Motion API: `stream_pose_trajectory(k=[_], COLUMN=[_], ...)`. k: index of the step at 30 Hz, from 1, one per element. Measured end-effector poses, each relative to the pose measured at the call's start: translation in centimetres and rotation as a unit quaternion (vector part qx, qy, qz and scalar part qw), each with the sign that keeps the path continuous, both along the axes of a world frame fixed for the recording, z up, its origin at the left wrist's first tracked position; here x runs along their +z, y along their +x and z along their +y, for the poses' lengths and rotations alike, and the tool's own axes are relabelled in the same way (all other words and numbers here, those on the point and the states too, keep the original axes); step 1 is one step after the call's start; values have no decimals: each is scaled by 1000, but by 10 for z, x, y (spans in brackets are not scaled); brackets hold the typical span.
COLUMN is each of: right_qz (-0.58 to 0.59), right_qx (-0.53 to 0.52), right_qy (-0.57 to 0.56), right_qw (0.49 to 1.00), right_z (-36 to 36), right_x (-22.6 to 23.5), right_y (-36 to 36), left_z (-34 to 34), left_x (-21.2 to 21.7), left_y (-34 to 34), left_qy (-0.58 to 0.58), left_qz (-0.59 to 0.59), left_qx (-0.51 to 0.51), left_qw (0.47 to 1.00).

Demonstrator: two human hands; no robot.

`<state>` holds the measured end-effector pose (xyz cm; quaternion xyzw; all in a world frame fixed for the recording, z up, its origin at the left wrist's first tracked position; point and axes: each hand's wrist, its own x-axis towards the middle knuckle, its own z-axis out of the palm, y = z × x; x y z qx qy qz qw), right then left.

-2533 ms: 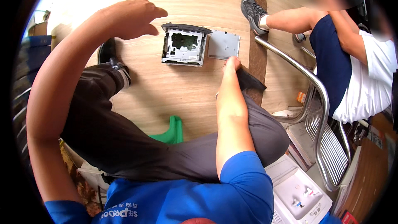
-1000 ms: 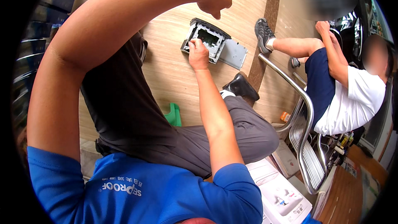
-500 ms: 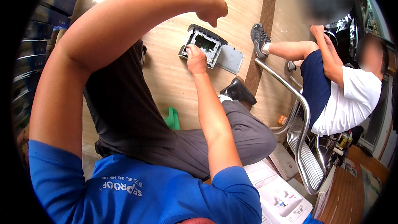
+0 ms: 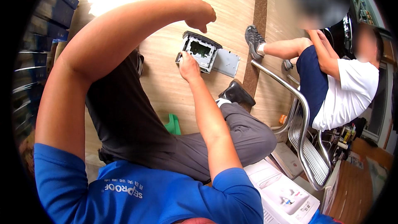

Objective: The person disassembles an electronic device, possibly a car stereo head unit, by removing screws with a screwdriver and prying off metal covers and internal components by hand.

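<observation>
An opened electronic unit (image 4: 202, 63), much like a car stereo with a black front panel and a silver metal chassis, rests on the floor; green circuit board shows inside. My right hand (image 4: 189, 67) grips its near left corner, thumb on top. Just beyond the unit's far side, my left hand (image 4: 200, 14) hangs in the air with its fingers curled in. Whatever those fingers hold, if anything, is hidden by the hand. A flat grey metal plate (image 4: 227, 62) lies against the right side of the unit.
Right of the unit is a black shoe (image 4: 237, 93). A green plastic piece (image 4: 172, 124) lies near my legs. At right, a person in a white shirt (image 4: 350, 91) sits on a metal chair (image 4: 304, 112). A white dispenser-like appliance (image 4: 286, 195) lies lower right; stacked boxes (image 4: 49, 16) line the left.
My right hand has slid lower on the unit's near left corner. My left hand remains curled above the far side. The whole view has shifted slightly.
</observation>
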<state>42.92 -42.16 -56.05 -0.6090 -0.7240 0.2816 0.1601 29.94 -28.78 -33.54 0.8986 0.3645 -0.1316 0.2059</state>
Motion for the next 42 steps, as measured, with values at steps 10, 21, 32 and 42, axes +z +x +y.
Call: stream_pose_trajectory(k=[10,21,32,42], right_qz=[-142,-117,-182,-28], right_qx=[-51,4,-10,3], right_qy=[-30,17,33,86], right_qw=[988,993,983,996], right_z=[-5,-11,-12,-16], right_x=[-8,-10,-18,-23], right_y=[2,-7,-7,-9], left_z=[0,1,3,0], left_x=[-3,-6,-7,2], left_y=[-3,-3,-4,-4], left_qy=[9,11,-10,9], left_qz=[-3,0,-5,1], left_qx=[-6,3,13,-3], left_qw=[1000,1000,1000,1000])
